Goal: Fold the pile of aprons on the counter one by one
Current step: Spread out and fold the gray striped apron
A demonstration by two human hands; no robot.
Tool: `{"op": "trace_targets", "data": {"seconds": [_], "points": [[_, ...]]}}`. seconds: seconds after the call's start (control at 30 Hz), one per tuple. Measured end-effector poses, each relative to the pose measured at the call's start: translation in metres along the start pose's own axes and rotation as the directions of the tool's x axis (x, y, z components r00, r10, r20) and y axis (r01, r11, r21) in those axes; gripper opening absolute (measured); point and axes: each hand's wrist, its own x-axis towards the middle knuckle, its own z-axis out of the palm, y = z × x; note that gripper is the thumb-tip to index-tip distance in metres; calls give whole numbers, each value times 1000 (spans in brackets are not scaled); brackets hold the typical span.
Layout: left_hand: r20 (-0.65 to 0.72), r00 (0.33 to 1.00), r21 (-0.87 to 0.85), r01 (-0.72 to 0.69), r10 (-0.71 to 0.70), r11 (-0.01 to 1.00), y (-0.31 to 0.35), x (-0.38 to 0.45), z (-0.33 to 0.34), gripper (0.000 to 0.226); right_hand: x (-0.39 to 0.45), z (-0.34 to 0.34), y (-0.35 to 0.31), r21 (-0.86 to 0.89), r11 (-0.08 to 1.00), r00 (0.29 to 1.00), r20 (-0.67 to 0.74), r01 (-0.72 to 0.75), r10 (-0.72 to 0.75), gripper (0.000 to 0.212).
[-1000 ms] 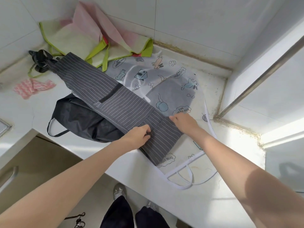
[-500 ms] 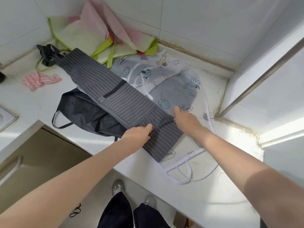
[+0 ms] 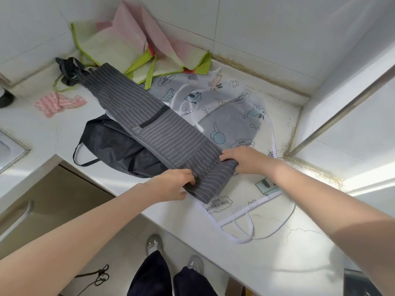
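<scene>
Gripping the striped apron's [image 3: 154, 127] lower-centre end, left hand [image 3: 171, 185] and right hand [image 3: 245, 160] are pinching it mid-fold; other aprons are remaining unfolded.

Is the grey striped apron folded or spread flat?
Folded lengthwise into a long narrow strip: the striped apron shows doubled layers; both hands grip its near end.

White tiled walls [image 3: 267, 28]; white counter [image 3: 277, 263]; pale floor [image 3: 119, 248]
</scene>
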Motion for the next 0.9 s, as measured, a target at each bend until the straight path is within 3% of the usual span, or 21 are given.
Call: {"op": "trace_targets", "data": {"seconds": [0.07,0.13,0.23,0.3,0.4,0.5,0.67,0.7,0.77,0.8,0.87,0.9], "points": [[-8,997,-101,81,-82,992,2,-7,1,50,12,-17,-3,196,973,993,4,-119,120,27],[-56,967,-300,220,-247,928,7,-9,0,62,25,-28,-2,348,918,980,10,-192,201,21],[80,884,-638,401,-461,658,4,-5,-7,55,38,-30,-5,507,831,970,49,-228,237,20],[199,856,-780,434,-478,451,-1,-5,-12,51,46,-24,-11,443,869,974,56,-221,219,22],[320,820,-878,445,-474,176,-7,-7,-20,39,58,-17,-25,159,959,972,13,-234,235,34],[380,808,-874,473,-451,110,-14,-12,-26,34,68,-11,-37,40,966,966,-14,-256,257,39],[459,728,-778,606,-509,165,-34,-24,-42,47,72,-2,-44,-42,958,958,-59,-283,280,45],[423,719,-754,617,-551,227,-35,-24,-44,46,71,-1,-46,-55,954,954,-65,-296,292,45],[203,725,-554,639,-658,533,-34,-23,-50,42,71,2,-48,-44,948,948,-68,-315,311,49],[-3,742,-356,626,-671,694,-29,-20,-54,39,72,3,-48,-49,945,945,-64,-323,320,51],[-332,809,-111,478,-486,871,-19,-13,-57,26,75,4,-48,-54,944,944,-59,-327,324,51],[-356,861,-62,367,-364,928,-16,-9,-56,17,76,4,-48,-55,947,947,-73,-317,313,48]]}}
